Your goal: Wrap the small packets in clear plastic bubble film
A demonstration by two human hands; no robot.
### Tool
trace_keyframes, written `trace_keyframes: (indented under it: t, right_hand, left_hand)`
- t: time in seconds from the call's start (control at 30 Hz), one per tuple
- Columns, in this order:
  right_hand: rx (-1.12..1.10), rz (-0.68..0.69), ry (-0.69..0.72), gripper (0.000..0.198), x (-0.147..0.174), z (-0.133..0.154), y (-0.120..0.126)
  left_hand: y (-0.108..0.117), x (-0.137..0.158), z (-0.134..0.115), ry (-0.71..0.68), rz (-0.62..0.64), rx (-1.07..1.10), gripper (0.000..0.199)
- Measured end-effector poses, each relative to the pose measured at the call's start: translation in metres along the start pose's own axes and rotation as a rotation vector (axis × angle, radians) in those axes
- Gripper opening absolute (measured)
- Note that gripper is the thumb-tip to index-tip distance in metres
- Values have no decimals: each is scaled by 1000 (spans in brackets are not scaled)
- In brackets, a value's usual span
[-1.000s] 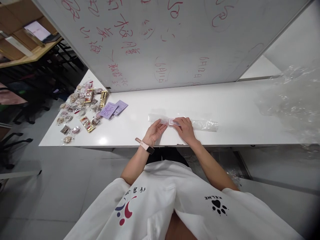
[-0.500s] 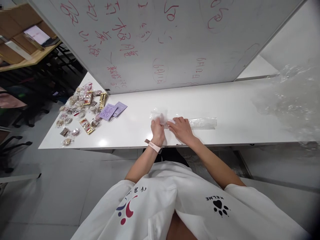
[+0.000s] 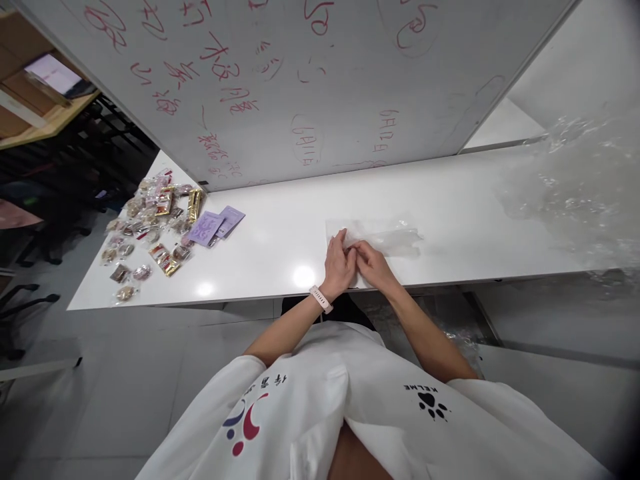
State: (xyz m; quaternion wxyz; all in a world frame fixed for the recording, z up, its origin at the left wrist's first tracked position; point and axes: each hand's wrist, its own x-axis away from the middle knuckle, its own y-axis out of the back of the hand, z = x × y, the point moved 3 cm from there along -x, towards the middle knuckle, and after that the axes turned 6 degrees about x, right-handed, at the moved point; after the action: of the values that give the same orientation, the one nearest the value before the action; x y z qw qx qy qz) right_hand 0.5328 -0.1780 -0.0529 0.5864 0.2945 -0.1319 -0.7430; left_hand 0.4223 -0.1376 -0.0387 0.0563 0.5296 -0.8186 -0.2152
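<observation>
Room: office space, grey floor tiles, dark chairs and wooden shelving at far left.
Whiteboard: large, tilted across the top of the view, covered in red handwriting, standing along the far edge of the table.
Table: long and white, glossy, ceiling lights reflected near the front edge.
Plastic heap: crumpled clear film piled at the right end of the table, well apart from the hands.
Snack pile: small wrapped packets, gold, red and brown, scattered at the left end.
Purple cards: two flat pieces lying just beside the snack pile, overlapping.
Clear bag: long transparent sleeve flat on the table near the front edge, middle of the view, running rightward from the hands.
Left hand: pale watch strap on the wrist, fingers bent and pressed down onto the left end of the clear bag, touching the other hand.
Right hand: fingers curled, fingertips pinching the same end of the clear bag against the left hand's fingers.
Bag contents: too blurred to tell.
</observation>
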Motion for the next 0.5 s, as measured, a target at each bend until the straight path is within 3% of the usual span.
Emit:
trace_keyframes:
  t: [0.1,0.17,0.23,0.37,0.5]
  right_hand:
    - [51,-226,-56,23,21,4,10]
    - [271,-428,-133,23,42,6,20]
    - [500,-544,-230,25,61,6,28]
    - [667,-536,-312,31,67,-4,38]
    - [445,-474,-424,36,40,-24,37]
  left_hand:
    - [-4,0,5,-132,130,-221,57]
    - [-8,2,8,-225,181,-358,59]
    - [-13,3,9,-283,207,-462,62]
    - [-16,4,7,-330,240,-571,68]
    - [-14,5,5,-356,242,-639,69]
